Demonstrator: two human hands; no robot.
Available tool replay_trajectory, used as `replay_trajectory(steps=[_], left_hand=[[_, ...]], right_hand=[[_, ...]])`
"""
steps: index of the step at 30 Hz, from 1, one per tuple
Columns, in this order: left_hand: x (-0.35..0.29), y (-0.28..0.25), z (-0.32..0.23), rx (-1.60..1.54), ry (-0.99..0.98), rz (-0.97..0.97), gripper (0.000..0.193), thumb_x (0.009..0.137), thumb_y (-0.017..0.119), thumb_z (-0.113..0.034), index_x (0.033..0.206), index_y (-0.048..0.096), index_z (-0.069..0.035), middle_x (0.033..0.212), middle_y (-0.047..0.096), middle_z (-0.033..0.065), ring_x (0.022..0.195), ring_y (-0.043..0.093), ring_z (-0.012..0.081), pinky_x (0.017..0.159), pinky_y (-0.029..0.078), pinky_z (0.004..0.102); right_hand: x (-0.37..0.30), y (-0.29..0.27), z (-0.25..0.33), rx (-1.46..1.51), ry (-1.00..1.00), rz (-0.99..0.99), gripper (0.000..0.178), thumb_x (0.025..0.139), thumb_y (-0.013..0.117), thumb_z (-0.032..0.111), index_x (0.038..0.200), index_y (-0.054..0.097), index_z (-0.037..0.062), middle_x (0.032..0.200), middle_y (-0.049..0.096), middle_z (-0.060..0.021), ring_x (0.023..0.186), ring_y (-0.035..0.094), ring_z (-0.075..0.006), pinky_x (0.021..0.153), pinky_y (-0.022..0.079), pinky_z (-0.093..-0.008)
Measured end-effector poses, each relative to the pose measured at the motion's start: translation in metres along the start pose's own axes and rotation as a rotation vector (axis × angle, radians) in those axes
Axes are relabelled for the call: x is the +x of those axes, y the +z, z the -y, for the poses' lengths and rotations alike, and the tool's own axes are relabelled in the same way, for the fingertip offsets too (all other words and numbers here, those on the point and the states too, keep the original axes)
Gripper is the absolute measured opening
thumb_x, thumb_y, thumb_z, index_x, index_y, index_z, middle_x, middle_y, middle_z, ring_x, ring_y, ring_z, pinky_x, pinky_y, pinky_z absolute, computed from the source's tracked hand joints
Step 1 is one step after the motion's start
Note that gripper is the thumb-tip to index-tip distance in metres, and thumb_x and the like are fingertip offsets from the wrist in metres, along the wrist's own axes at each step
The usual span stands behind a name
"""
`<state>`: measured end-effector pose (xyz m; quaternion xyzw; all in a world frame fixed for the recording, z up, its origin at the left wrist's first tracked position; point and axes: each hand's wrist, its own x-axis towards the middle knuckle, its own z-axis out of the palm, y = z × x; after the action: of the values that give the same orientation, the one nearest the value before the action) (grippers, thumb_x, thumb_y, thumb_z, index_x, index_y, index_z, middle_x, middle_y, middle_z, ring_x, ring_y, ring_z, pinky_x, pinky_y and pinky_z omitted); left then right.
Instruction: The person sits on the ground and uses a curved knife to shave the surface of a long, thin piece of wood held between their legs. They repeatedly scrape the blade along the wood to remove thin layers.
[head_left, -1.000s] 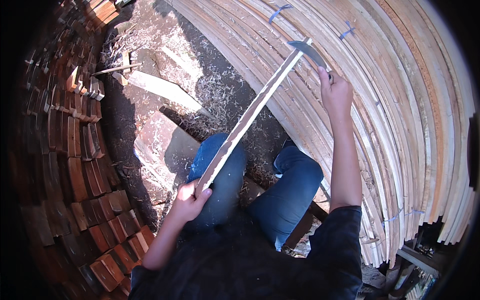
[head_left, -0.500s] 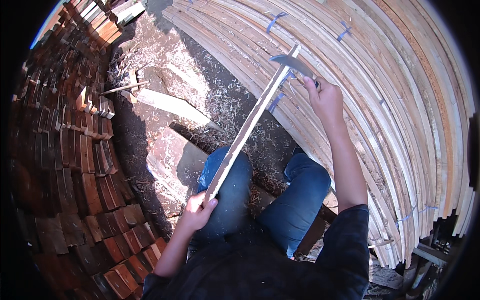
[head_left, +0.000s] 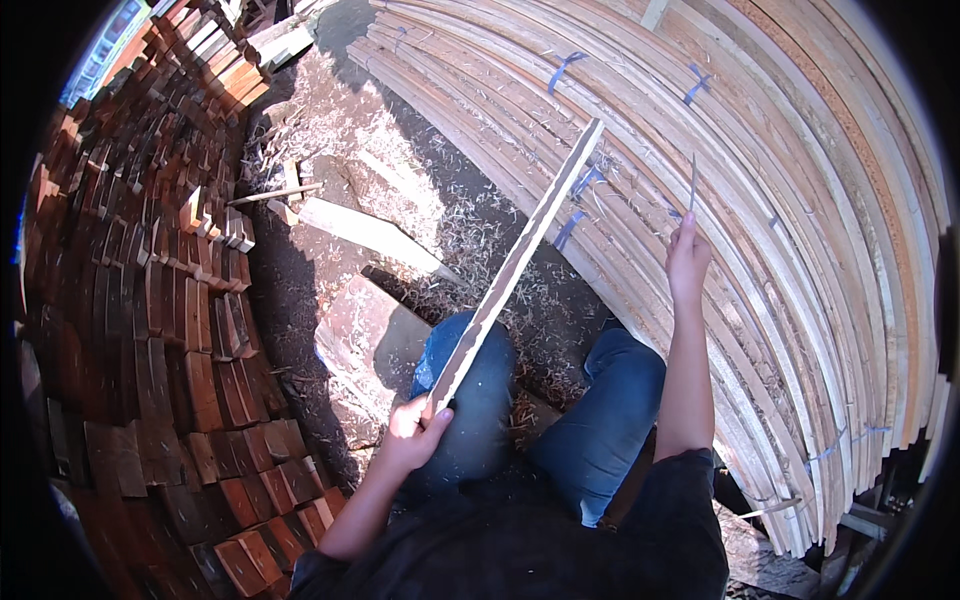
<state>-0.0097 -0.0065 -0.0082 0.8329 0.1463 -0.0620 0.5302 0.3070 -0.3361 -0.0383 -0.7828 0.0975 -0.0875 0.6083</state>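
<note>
I watch a long wooden strip [head_left: 513,265] slant across the middle of the scene, its near end above the person's left thigh and its far end out to the right; its upper face is dark brown, bordered by ragged pale edges. The left hand [head_left: 420,432] grasps that near end, thumb laid along one side. On the right, well apart from the strip, the right hand [head_left: 688,255] is clenched with a thin blade [head_left: 693,180] standing out beyond the fist; I see the blade nearly edge-on, and the fist hides its handle from me. Beneath the strip I make out the bent legs in blue trousers [head_left: 600,415], with a dark top [head_left: 500,540] nearest me. To the right, long pale strips [head_left: 800,260] lie packed side by side, some bound with blue ties [head_left: 567,72]; the far end of the held strip overlaps them in my view, and I cannot tell whether it touches. Farther out, left of the held strip, a pale pointed board [head_left: 375,232] and a broad slab [head_left: 365,320] lie on the ground among scattered shavings [head_left: 445,210]. Along the far left I have rows of stacked reddish-brown blocks [head_left: 190,390].
</note>
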Motion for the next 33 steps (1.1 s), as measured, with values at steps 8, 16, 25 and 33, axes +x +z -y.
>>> replay_trajectory(steps=[8, 16, 25, 33], left_hand=[[-0.014, 0.011, -0.02, 0.125, 0.008, -0.117, 0.012, 0.086, 0.061, -0.015, 0.082, 0.057, -0.004, 0.057, 0.052, 0.0148, 0.053, 0.058, 0.0274, 0.052, 0.044, 0.0357], [-0.026, 0.006, -0.029, 0.287, 0.132, -0.203, 0.024, 0.088, 0.06, -0.026, 0.077, 0.052, -0.005, 0.057, 0.054, 0.018, 0.056, 0.059, 0.0392, 0.05, 0.045, 0.0434], [-0.025, 0.011, -0.02, 0.415, 0.176, -0.261, 0.028, 0.085, 0.062, -0.032, 0.077, 0.054, -0.006, 0.06, 0.058, 0.0174, 0.06, 0.06, 0.0386, 0.053, 0.048, 0.046], [-0.012, 0.015, -0.011, 0.348, 0.212, -0.205, 0.028, 0.083, 0.066, -0.024, 0.075, 0.051, -0.002, 0.061, 0.056, 0.018, 0.061, 0.059, 0.0384, 0.056, 0.048, 0.0451]], right_hand=[[-0.125, 0.007, -0.041, 0.079, 0.16, 0.245, 0.056, 0.095, 0.037, 0.057, 0.064, 0.039, 0.0105, 0.046, 0.032, 0.0021, 0.034, 0.032, -0.0073, 0.031, 0.026, -0.0234], [-0.111, 0.01, -0.032, 0.084, 0.247, 0.25, 0.052, 0.097, 0.039, 0.051, 0.064, 0.04, 0.0104, 0.047, 0.034, 0.0018, 0.035, 0.033, -0.0069, 0.032, 0.026, -0.0236], [-0.124, 0.015, -0.048, -0.149, -0.189, 0.301, 0.039, 0.093, 0.055, 0.024, 0.065, 0.049, -0.0021, 0.053, 0.043, -0.0027, 0.046, 0.039, -0.0145, 0.047, 0.034, -0.0322], [-0.18, 0.041, 0.037, -0.581, -0.728, 0.518, 0.047, 0.077, 0.071, 0.043, 0.061, 0.048, 0.0056, 0.05, 0.047, -0.0064, 0.043, 0.05, -0.0254, 0.043, 0.039, -0.0357]])
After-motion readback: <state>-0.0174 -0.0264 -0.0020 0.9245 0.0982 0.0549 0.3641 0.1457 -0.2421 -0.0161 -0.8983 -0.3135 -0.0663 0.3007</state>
